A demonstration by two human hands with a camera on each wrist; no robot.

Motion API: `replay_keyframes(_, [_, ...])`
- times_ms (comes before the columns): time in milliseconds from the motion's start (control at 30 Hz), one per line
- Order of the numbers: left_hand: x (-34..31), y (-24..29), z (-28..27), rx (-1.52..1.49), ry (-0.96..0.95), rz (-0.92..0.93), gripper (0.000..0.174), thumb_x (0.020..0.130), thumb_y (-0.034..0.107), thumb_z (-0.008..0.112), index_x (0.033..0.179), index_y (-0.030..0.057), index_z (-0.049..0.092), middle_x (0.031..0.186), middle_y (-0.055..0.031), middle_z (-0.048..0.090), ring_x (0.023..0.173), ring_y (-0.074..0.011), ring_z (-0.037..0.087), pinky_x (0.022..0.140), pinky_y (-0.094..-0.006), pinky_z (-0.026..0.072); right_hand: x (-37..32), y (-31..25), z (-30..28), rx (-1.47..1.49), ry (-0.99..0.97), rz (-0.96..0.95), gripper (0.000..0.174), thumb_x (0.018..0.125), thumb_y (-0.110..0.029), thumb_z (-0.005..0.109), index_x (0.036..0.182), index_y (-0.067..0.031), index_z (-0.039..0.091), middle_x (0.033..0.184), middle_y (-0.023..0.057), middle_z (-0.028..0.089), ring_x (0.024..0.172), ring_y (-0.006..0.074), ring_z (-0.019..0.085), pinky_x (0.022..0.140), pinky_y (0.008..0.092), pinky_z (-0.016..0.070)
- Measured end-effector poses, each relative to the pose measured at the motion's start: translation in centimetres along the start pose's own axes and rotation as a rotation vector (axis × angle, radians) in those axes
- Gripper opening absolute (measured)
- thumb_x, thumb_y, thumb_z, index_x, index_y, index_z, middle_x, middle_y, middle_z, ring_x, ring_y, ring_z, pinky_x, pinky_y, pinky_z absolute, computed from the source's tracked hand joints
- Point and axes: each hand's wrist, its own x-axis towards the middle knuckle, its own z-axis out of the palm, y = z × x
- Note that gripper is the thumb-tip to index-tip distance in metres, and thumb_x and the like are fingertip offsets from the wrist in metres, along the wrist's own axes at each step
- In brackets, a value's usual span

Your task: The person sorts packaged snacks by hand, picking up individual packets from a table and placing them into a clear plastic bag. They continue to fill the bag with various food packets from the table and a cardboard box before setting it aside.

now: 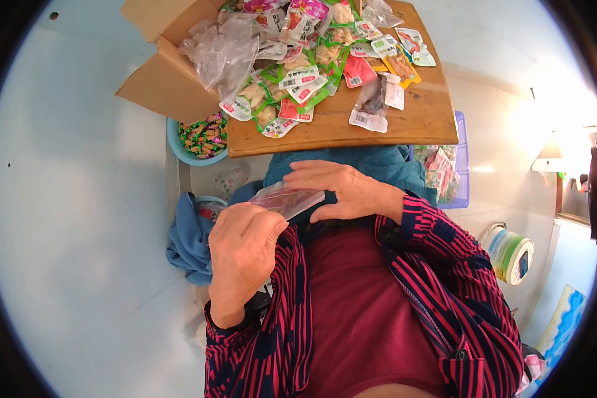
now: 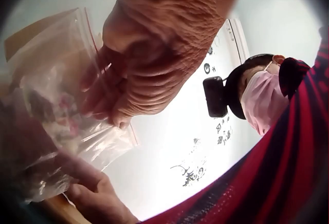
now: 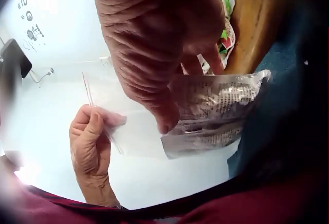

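Observation:
A clear zip bag [image 1: 286, 199] is stretched between both hands over the lap. My left hand [image 1: 243, 247] pinches its zip edge, thumb and fingers on the film, as the right wrist view shows. Around the other part of the bag, my right hand [image 1: 351, 188] holds it, thumb on the near face and fingers behind. Printed packaging [image 3: 221, 100] with rows of small text and a silvery sheen fills that end of the bag. Towards the zip the film [image 3: 136, 131] is see-through. Blurred pink and white patches show through the plastic in the left wrist view.
Ahead stands a wooden table [image 1: 338, 136] strewn with snack packets [image 1: 298, 83], beside an open cardboard box [image 1: 166, 83]. A blue basin [image 1: 179, 151] of wrapped sweets is at left. A purple crate [image 1: 462, 166] of packets and a white bucket [image 1: 511, 255] are at right.

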Motion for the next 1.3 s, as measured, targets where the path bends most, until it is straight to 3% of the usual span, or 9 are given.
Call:
replay_keyframes(167, [1.0, -1.2, 0.4, 0.039, 0.032, 0.035, 0.009, 0.080, 0.006, 0.071, 0.083, 0.0057, 0.062, 0.078, -0.0099, 0.062, 0.078, -0.0319, 0.063, 0.072, -0.0422, 0.0491, -0.5, 1.4, 1.7, 0.135, -0.079, 0.064, 0.041, 0.080, -0.010, 0.074, 0.120, -0.0035, 0.066, 0.124, 0.0154, 0.066, 0.122, 0.0359, 0.058, 0.103, 0.0428, 0.0473])
replay_keyframes(333, [3.5, -5.4, 3.2, -0.064, -0.094, -0.183, 0.010, 0.090, 0.012, 0.063, 0.086, 0.0023, 0.062, 0.078, -0.0153, 0.062, 0.076, -0.0385, 0.061, 0.067, -0.0424, 0.0488, -1.4, 2.1, 1.9, 0.166, -0.040, 0.037, 0.033, 0.083, -0.008, 0.072, 0.115, -0.0038, 0.068, 0.118, 0.0160, 0.068, 0.118, 0.0365, 0.059, 0.101, 0.0423, 0.0479])
replay_keyframes(400, [3.7, -9.2, 5.8, -0.153, -0.140, -0.204, 0.012, 0.090, 0.013, 0.063, 0.088, 0.0009, 0.064, 0.075, -0.0143, 0.062, 0.068, -0.0317, 0.061, 0.062, -0.0386, 0.0471, -1.7, 2.5, 1.9, 0.168, -0.058, 0.087, 0.031, 0.083, -0.008, 0.071, 0.113, -0.0040, 0.069, 0.117, 0.0155, 0.068, 0.116, 0.0362, 0.060, 0.101, 0.0421, 0.0480])
replay_keyframes(500, [3.3, -13.1, 9.2, -0.604, -0.592, -0.610, 0.016, 0.089, 0.015, 0.066, 0.091, -0.0001, 0.070, 0.073, 0.0003, 0.063, 0.068, -0.0068, 0.053, 0.060, -0.0272, 0.0426, -1.8, 3.1, 1.3, 0.200, -0.143, 0.285, 0.038, 0.079, -0.008, 0.075, 0.115, -0.0032, 0.066, 0.116, 0.0159, 0.067, 0.117, 0.0364, 0.060, 0.101, 0.0422, 0.0480])
replay_keyframes(567, [2.6, -14.1, 10.2, -0.652, -0.621, -0.608, 0.016, 0.089, 0.016, 0.066, 0.090, 0.0002, 0.070, 0.073, 0.0020, 0.062, 0.068, -0.0066, 0.052, 0.061, -0.0267, 0.0425, -1.9, 3.3, 1.2, 0.220, -0.176, 0.392, 0.042, 0.077, -0.008, 0.077, 0.117, -0.0028, 0.064, 0.116, 0.0161, 0.067, 0.117, 0.0366, 0.060, 0.101, 0.0423, 0.0480])
replay_keyframes(633, [1.9, -14.6, 10.6, -0.689, -0.621, -0.632, 0.013, 0.091, 0.015, 0.066, 0.092, 0.0023, 0.069, 0.074, 0.0049, 0.061, 0.068, -0.0052, 0.052, 0.061, -0.0237, 0.0415, -2.1, 3.1, 1.4, 0.044, 0.174, 0.233, 0.059, 0.070, -0.008, 0.082, 0.122, -0.0029, 0.057, 0.118, 0.0170, 0.063, 0.117, 0.0371, 0.059, 0.100, 0.0429, 0.0481])
replay_keyframes(733, [1.1, -14.7, 11.0, -0.962, -0.546, -0.786, 0.009, 0.091, 0.011, 0.066, 0.097, 0.0040, 0.067, 0.075, 0.0067, 0.059, 0.067, -0.0025, 0.050, 0.059, -0.0204, 0.0386, -0.8, 2.3, 0.1, -0.298, 0.271, -0.020, 0.067, 0.064, -0.009, 0.084, 0.122, -0.0040, 0.052, 0.119, 0.0178, 0.059, 0.118, 0.0383, 0.057, 0.099, 0.0438, 0.0480])
replay_keyframes(933, [1.1, -14.6, 11.3, -1.046, -0.534, -0.791, 0.007, 0.091, 0.008, 0.068, 0.096, 0.0055, 0.064, 0.075, 0.0080, 0.057, 0.064, 0.0005, 0.046, 0.057, -0.0171, 0.0340, -0.6, 6.3, 3.2, -0.118, -0.014, -0.145, 0.057, 0.062, -0.008, 0.083, 0.113, -0.0050, 0.057, 0.105, 0.0157, 0.063, 0.108, 0.0390, 0.059, 0.093, 0.0470, 0.0487])
replay_keyframes(1300, [2.7, -13.3, 10.5, -1.020, -0.529, -0.877, 0.009, 0.092, 0.008, 0.067, 0.098, 0.0039, 0.063, 0.078, 0.0045, 0.061, 0.067, -0.0022, 0.053, 0.061, -0.0175, 0.0421, -1.2, 7.5, 4.1, -0.065, 0.096, -0.177, 0.030, 0.077, -0.013, 0.069, 0.104, -0.0033, 0.061, 0.094, 0.0157, 0.065, 0.093, 0.0381, 0.064, 0.084, 0.0446, 0.0525])
